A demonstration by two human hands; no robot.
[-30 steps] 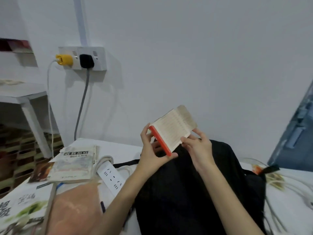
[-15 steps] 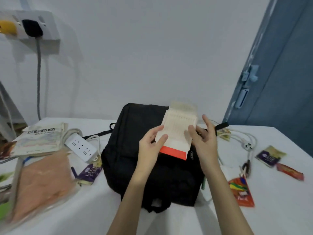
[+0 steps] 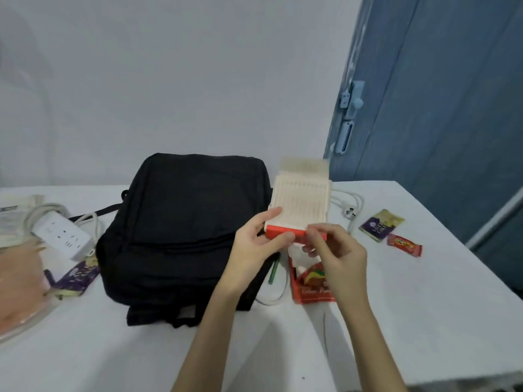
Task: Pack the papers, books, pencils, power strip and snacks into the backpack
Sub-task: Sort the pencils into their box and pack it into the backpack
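Note:
A black backpack [image 3: 181, 224] lies flat on the white table [image 3: 424, 321], zipped shut as far as I can see. Just right of it, above the table, my left hand [image 3: 254, 244] and my right hand [image 3: 334, 250] both hold a small cream book with a red spine [image 3: 300, 205], fanned open with the spine toward me. A white power strip [image 3: 63, 234] with its coiled cord lies left of the backpack. Snack packets lie around: a purple one [image 3: 77, 275] at the left, a red one [image 3: 311, 284] under my right hand, and a purple-yellow one [image 3: 380, 224] and a small red one [image 3: 404, 244] at the right.
A green pencil [image 3: 274, 269] lies beside the backpack's right side. A white cable with plug [image 3: 349, 206] trails behind the book. An orange transparent folder [image 3: 19, 281] and papers sit at the far left. A blue door [image 3: 441, 108] stands at the right, near the table's right edge.
The view swung right and down, away from the wall socket. The book moved from above the backpack to its right side, with the red spine turned toward me and both hands still on it.

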